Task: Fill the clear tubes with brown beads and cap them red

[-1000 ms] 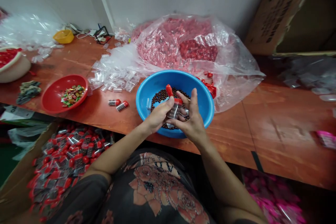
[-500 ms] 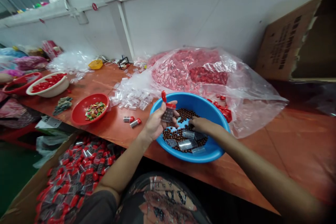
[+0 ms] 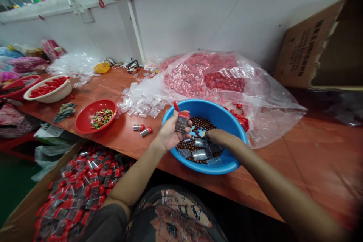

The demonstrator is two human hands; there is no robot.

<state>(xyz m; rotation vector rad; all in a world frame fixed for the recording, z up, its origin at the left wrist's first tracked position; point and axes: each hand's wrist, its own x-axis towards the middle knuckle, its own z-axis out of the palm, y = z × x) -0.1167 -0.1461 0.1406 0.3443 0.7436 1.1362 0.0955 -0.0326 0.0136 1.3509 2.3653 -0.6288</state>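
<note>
At far left, a red basin stands beside a white bowl of red pieces. A crumpled cloth lies nearer the front edge of the worktop; to its right, close to that edge, is a red bowl of small wrapped pieces. Below the front edge, an open carton holds a heap of red-topped tubes. A yellow dish sits toward the back edge. Two filled tubes lie between the red bowl and a blue basin, with a pile of clear tubes behind them.

The left hand is closed on a jar, held upright with a slight tilt over the left rim of the blue basin. The jar has a red top and dark round contents; a red piece projects above the thumb.

Within the blue basin are brown balls and clear containers. The right hand reaches in from the right, its fingers largely hidden; whether they are spread or closed cannot be told. Behind the basin, against the back edge, lies a clear bag of red pieces. A cardboard box stands at back right.
</note>
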